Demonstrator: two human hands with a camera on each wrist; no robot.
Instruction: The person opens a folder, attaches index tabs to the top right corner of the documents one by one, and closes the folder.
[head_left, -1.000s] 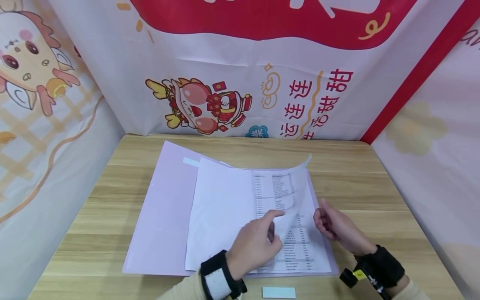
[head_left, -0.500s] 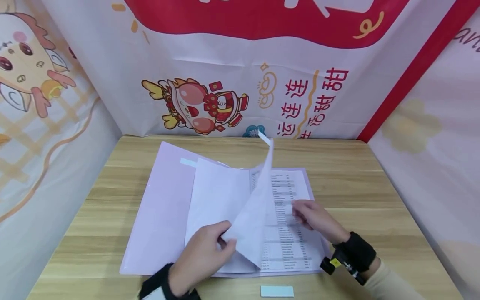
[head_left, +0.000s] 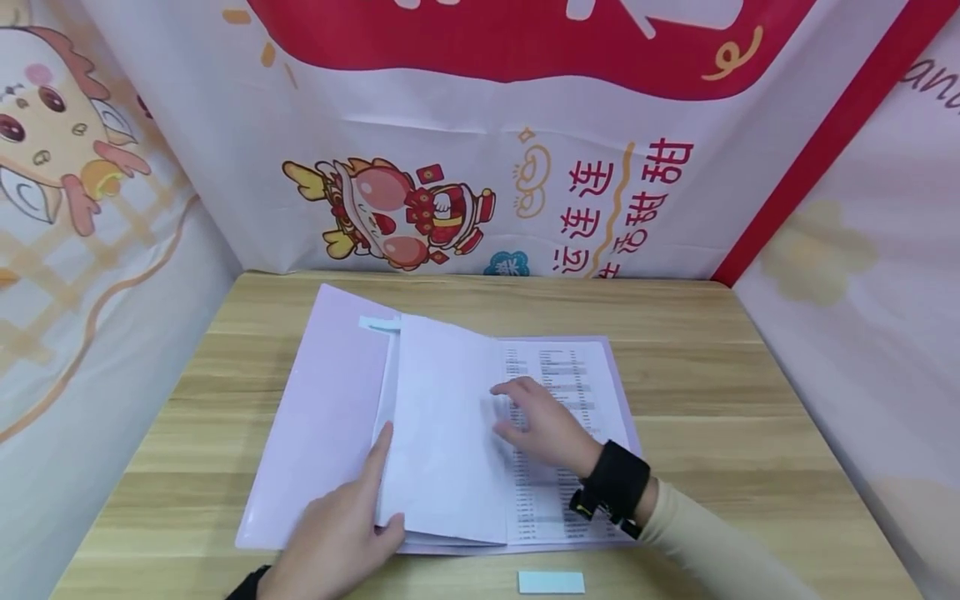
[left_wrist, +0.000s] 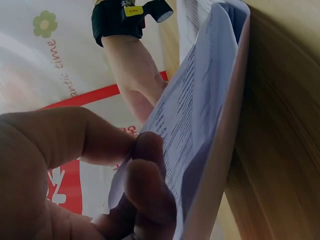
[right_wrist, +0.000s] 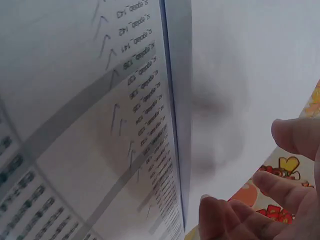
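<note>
A lilac folder (head_left: 318, 425) lies spread on the table, with a stack of white sheets inside it. My left hand (head_left: 333, 521) pinches the left edge of a turned page (head_left: 450, 433), blank side up; the left wrist view shows thumb and fingers meeting on the paper (left_wrist: 187, 100). Over the fold, my right hand (head_left: 543, 429) hovers with its fingers loosely bent and nothing in them. Beneath it is a sheet printed with rows of text (head_left: 562, 358). In the right wrist view, pen ticks stand beside the printed lines (right_wrist: 145, 90), and my right fingertips (right_wrist: 287, 137) face the blank page.
A small pale blue strip (head_left: 551, 582) lies at the table's near side, below the folder. Another pale strip (head_left: 371, 322) shows at the top of the left cover. Printed cloth (head_left: 450, 108) hangs behind the wooden table (head_left: 697, 375) and along both sides.
My left hand has carried the page from right to left across the fold and laid it over the left stack. My right hand has moved left, from the folder's right edge to the fold.
</note>
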